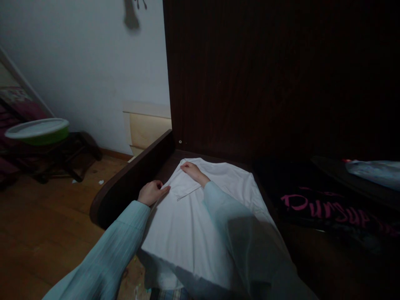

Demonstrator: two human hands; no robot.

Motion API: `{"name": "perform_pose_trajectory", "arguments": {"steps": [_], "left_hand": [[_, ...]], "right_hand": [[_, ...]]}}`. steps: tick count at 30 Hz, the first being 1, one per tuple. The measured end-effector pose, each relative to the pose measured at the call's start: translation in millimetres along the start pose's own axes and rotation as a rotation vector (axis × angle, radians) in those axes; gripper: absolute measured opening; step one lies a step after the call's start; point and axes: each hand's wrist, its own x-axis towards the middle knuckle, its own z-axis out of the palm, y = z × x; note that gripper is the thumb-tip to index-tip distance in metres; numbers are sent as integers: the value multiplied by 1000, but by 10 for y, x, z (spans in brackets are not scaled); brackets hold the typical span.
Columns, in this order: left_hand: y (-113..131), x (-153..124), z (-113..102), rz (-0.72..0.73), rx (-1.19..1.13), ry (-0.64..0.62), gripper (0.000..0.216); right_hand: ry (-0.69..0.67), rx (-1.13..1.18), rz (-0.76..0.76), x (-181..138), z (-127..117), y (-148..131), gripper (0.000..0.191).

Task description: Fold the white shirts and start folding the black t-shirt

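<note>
A white garment (187,216) lies spread on a dark wooden bed frame. My left hand (152,192) rests at the garment's left edge, fingers curled together against the cloth. My right hand (191,170) lies on the garment near its top left corner, fingers bent and pressed onto the fabric. Both arms wear pale blue sleeves. Whether either hand pinches the cloth is hard to tell in the dim light.
A dark headboard (265,75) rises behind the garment. A black cloth with pink lettering (328,208) lies to the right. A low side rail (131,175) borders the wooden floor (46,225). A green basin (37,131) sits on a dark stool at the left.
</note>
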Motion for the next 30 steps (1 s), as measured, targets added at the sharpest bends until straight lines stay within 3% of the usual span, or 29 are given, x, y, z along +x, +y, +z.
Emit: {"name": "perform_pose_trajectory", "arguments": {"steps": [21,30], "left_hand": [[89,-57,-4,-54,77,69,42],[99,-82,29,-41,117,146,39]], "right_hand": [[56,-286,-126,-204,23,-114,11],[97,-276,-152,-211,63,-80,13]]}}
